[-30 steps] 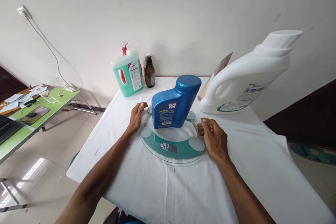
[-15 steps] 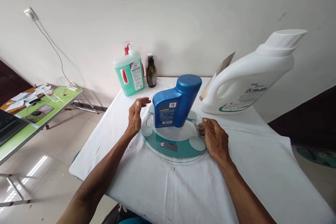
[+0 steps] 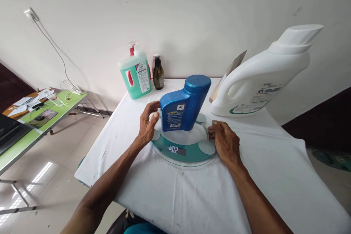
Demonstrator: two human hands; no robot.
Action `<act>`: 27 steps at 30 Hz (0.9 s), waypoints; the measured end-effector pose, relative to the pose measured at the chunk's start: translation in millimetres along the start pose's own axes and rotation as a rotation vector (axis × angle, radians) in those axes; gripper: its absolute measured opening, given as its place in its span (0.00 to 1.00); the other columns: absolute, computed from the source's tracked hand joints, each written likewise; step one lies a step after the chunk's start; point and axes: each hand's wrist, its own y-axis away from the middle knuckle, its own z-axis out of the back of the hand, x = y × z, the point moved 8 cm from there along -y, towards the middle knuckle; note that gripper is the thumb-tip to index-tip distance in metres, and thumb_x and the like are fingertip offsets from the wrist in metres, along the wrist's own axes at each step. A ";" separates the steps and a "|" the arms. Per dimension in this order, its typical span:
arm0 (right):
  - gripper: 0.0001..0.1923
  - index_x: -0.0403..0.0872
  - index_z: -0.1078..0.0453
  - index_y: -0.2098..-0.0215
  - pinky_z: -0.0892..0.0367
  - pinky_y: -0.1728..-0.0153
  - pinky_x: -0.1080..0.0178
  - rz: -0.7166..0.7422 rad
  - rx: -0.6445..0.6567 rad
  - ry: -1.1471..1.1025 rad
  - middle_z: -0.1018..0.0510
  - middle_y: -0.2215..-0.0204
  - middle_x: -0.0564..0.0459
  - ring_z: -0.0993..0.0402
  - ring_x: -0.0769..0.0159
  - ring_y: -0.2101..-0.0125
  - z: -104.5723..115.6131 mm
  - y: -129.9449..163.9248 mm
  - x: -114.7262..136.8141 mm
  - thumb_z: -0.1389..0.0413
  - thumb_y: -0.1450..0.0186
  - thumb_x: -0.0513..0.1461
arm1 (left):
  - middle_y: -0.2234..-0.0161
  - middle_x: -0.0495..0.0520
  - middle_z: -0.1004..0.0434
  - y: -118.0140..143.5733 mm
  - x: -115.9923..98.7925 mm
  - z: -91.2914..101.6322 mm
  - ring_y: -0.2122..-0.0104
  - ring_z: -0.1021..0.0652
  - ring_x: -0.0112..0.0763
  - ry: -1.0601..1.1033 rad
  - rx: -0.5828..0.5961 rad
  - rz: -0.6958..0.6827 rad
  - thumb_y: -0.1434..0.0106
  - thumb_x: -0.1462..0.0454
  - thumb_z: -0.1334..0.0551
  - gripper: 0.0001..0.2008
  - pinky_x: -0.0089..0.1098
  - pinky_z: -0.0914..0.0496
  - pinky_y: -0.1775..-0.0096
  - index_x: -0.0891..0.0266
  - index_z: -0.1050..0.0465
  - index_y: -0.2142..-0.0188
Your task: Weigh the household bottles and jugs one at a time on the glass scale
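A blue plastic bottle [image 3: 175,111] with a built-in handle stands upright on a round glass scale [image 3: 175,153]. White digits are lit on the scale's dark display [image 3: 177,150]. Beside the bottle's left side is my left hand [image 3: 148,122], its thumb apart from the bent fingers. The fingertips reach the bottle's edge, but I cannot tell if they touch it. My right hand [image 3: 225,142] is at the scale's right rim, fingers loosely curved towards the bottle with a gap between. Whether those fingers rest on the glass is unclear.
A large white jug [image 3: 255,76] stands at right, with a brown card [image 3: 233,67] behind it. At back left are a green liquid bottle [image 3: 137,76] and a dark pump bottle [image 3: 158,75]. A green table [image 3: 64,106] stands left of the white cloth [image 3: 192,193].
My left hand has moved right, closer to the blue bottle, and its fingers have bent. The digits on the scale's display have changed and grown larger. My right hand has hardly moved.
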 end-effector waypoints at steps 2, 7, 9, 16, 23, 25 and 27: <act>0.28 0.50 0.27 0.60 0.24 0.64 0.55 0.001 -0.009 0.003 0.16 0.65 0.45 0.21 0.55 0.69 0.7 0.3 0.3 0.49 0.33 0.64 | 0.44 0.63 0.17 0.6 0.3 -1.2 0.46 0.19 0.52 -0.008 0.001 0.003 0.29 0.33 0.44 0.36 0.49 0.26 0.43 0.58 0.22 0.43; 0.28 0.50 0.26 0.58 0.24 0.61 0.53 0.004 -0.001 0.024 0.16 0.64 0.45 0.20 0.54 0.68 1.0 2.2 2.2 0.49 0.33 0.64 | 0.44 0.64 0.17 2.3 3.4 -3.8 0.46 0.19 0.52 0.010 0.012 0.014 0.30 0.33 0.43 0.36 0.49 0.26 0.44 0.59 0.22 0.43; 0.29 0.50 0.26 0.56 0.24 0.60 0.53 0.016 0.004 0.032 0.15 0.63 0.45 0.19 0.53 0.67 0.9 3.1 3.5 0.48 0.33 0.64 | 0.44 0.64 0.18 3.2 4.5 -4.8 0.46 0.19 0.52 0.011 0.013 0.031 0.30 0.32 0.43 0.37 0.49 0.27 0.43 0.58 0.22 0.43; 0.30 0.50 0.27 0.56 0.23 0.61 0.52 -0.006 0.021 0.021 0.15 0.63 0.44 0.18 0.52 0.66 -0.1 3.1 1.7 0.49 0.34 0.65 | 0.44 0.64 0.18 5.3 4.8 -7.3 0.47 0.19 0.51 0.026 0.015 0.052 0.29 0.34 0.42 0.35 0.49 0.27 0.43 0.59 0.22 0.43; 0.29 0.51 0.27 0.57 0.23 0.63 0.53 0.017 0.017 -0.011 0.15 0.65 0.46 0.19 0.53 0.68 0.2 1.1 2.6 0.48 0.34 0.65 | 0.43 0.64 0.18 3.1 5.5 -9.8 0.45 0.19 0.53 0.072 0.019 0.065 0.32 0.35 0.37 0.36 0.50 0.27 0.42 0.59 0.25 0.41; 0.30 0.51 0.27 0.58 0.24 0.63 0.53 0.022 0.016 -0.015 0.16 0.66 0.46 0.20 0.54 0.69 0.9 1.4 3.4 0.48 0.35 0.66 | 0.43 0.63 0.18 0.8 3.0 -13.7 0.45 0.19 0.53 0.061 0.027 0.068 0.35 0.36 0.33 0.36 0.50 0.27 0.41 0.58 0.26 0.40; 0.31 0.51 0.26 0.58 0.24 0.64 0.53 0.022 0.009 -0.022 0.16 0.66 0.46 0.20 0.54 0.70 2.1 1.9 4.0 0.48 0.35 0.67 | 0.43 0.62 0.18 -2.3 0.4 -19.0 0.44 0.20 0.53 0.039 0.024 0.075 0.38 0.39 0.28 0.37 0.49 0.27 0.41 0.57 0.26 0.39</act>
